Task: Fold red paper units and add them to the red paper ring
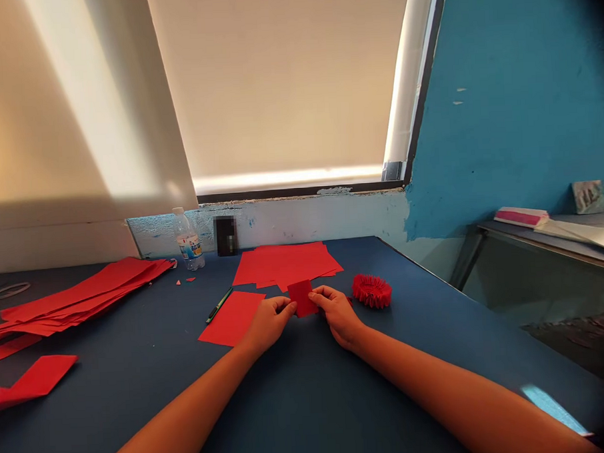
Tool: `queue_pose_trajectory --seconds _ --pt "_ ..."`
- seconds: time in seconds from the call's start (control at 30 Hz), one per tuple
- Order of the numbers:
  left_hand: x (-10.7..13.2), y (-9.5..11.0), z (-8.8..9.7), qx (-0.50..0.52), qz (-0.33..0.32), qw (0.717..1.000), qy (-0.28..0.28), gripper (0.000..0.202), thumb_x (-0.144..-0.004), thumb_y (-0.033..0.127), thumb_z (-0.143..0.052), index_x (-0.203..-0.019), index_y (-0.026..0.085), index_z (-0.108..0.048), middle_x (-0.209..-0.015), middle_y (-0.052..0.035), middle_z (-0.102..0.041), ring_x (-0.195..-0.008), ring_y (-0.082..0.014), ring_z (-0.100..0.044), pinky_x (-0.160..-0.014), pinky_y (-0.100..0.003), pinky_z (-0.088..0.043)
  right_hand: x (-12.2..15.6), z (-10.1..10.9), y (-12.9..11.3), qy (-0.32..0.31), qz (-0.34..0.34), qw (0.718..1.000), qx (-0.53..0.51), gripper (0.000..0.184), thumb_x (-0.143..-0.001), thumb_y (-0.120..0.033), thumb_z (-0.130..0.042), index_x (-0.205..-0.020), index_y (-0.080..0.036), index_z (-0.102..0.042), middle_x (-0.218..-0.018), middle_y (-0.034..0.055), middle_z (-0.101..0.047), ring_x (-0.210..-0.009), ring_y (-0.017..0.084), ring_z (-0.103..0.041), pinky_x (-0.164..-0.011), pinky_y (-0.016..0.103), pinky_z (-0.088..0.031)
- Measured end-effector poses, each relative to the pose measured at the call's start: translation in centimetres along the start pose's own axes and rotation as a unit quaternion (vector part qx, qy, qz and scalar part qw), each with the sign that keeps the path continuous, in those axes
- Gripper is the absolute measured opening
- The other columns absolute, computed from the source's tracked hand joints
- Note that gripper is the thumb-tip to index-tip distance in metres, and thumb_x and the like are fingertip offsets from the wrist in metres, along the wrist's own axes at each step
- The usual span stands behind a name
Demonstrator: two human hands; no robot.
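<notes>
Red paper square (302,298): I'm pinching it from both sides, left hand (269,323) and right hand (337,315) gripping so it isn't slipping.

This camera rides on your head, looking out from above your hands and facing forward and down across the tabletop (310,403). Your left hand (269,323) and right hand (337,315) reach in from the bottom edge, fairly close, while the window blind (280,80) and blue wall (501,97) fill the far top.
</notes>
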State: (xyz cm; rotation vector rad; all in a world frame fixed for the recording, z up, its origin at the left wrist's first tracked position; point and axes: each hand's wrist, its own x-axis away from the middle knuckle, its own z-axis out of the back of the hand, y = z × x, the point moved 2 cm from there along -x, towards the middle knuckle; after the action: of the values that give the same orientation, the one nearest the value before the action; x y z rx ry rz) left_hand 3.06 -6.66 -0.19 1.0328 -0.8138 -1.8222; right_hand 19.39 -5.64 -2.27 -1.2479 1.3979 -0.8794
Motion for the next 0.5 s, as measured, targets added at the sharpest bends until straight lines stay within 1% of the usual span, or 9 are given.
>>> queue_pose_trajectory --seconds 0.1,0.17,0.23,0.37,0.5 --pt "0.03 0.21 0.0 -0.022 -0.016 1.0 -0.012 0.029 -0.081 0.041 -0.051 -0.074 0.018 -0.068 -0.07 -0.0027 -0.064 -0.066 -0.0183 -0.054 -0.06 -0.026 -0.036 -0.05 0.12 0.0 0.006 -0.001 1.0 -0.001 0.035 -0.067 -0.052 -0.07 -0.073 -0.019 -0.059 -0.07 0.0017 -0.06 -0.062 0.017 -0.053 -0.059 0.028 -0.041" --pt "0.03 0.2 -0.06 -0.034 -0.021 0.999 -0.009 0.027 -0.081 0.039 -0.051 -0.073 0.018 -0.067 -0.07 -0.0028 -0.064 -0.065 -0.0182 -0.053 -0.059 -0.027 -0.035 -0.07 0.17 0.0 0.006 0.0 1.0 -0.001 0.035 -0.068 -0.052 -0.07 -0.073 -0.019 -0.059 -0.071 0.0021 -0.061 -0.063 0.017 -0.053 -0.059 0.028 -0.041" --pt "0.04 0.16 -0.07 -0.043 -0.022 0.999 0.001 0.027 -0.081 0.038 -0.051 -0.073 0.019 -0.067 -0.071 -0.0031 -0.064 -0.065 -0.0185 -0.053 -0.059 -0.027 -0.034 -0.09 0.19 0.04 0.001 0.0 1.0 0.0 0.034 -0.068 -0.051 -0.07 -0.074 -0.019 -0.06 -0.071 0.0022 -0.061 -0.064 0.017 -0.053 -0.06 0.028 -0.041" --pt "0.11 0.24 0.06 -0.044 -0.022 0.999 0.009 0.03 -0.084 0.04 -0.048 -0.08 0.018 -0.068 -0.075 -0.0027 -0.066 -0.065 -0.0176 -0.053 -0.059 -0.026 -0.034 -0.14 0.25 0.16 -0.015 0.002 1.0 0.003 0.028 -0.069 -0.045 -0.072 -0.074 -0.019 -0.062 -0.07 0.0009 -0.059 -0.064 0.016 -0.052 -0.061 0.027 -0.039" --pt "0.11 0.29 0.0 -0.041 -0.017 0.999 -0.003 0.035 -0.084 0.043 -0.048 -0.07 0.016 -0.066 -0.064 -0.0013 -0.061 -0.059 -0.0156 -0.05 -0.055 -0.026 -0.031 -0.12 0.33 0.07 -0.025 -0.002 1.0 0.0 0.026 -0.07 -0.042 -0.072 -0.074 -0.019 -0.062 -0.073 0.0004 -0.059 -0.062 0.015 -0.049 -0.06 0.026 -0.038"
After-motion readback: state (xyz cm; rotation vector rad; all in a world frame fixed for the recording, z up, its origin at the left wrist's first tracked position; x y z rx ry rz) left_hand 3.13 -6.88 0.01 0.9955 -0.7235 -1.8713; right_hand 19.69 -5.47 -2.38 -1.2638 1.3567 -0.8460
